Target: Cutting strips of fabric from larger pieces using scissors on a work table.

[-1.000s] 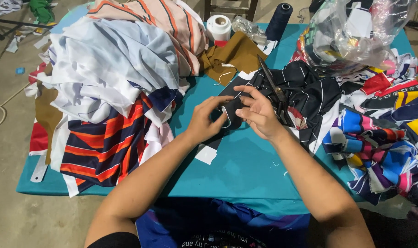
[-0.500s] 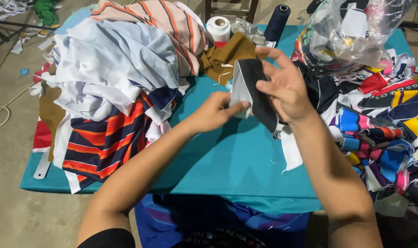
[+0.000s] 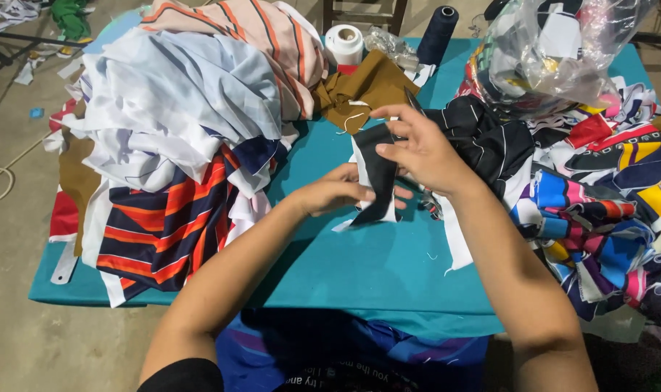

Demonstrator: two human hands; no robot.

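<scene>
Both hands are on one small piece of work: your left hand (image 3: 334,194) pinches the lower edge of a black fabric strip (image 3: 379,174) backed with white, and your right hand (image 3: 417,149) is closed on its upper part, thumb and fingers pressed against the cloth. The strip hangs upright between them, just above the teal table (image 3: 374,268), near its middle.

A dark pointed tip (image 3: 412,100) sticks out above your right hand — it looks like a scissor blade, though I cannot tell for sure, since the rest is hidden in your palm. If it is a blade, the risk I would judge greatest is a nick: your left fingers sit close under the strip, and any snip made blind could catch them or cut into the good cloth.

The strip is limp and layered, so the white backing can slide off the black face if your pinch loosens, and the edges would then sit out of line.

Clutter crowds you — the black striped garment (image 3: 483,138) lies just beside your right wrist, and the heap of pale and striped cloth (image 3: 178,131) fills the left of the table. A loose fold could be drawn into your grip unnoticed. The white tape roll (image 3: 343,45) and the dark thread cone (image 3: 438,33) stand at the far edge, where a sweeping sleeve of cloth might topple them.
</scene>
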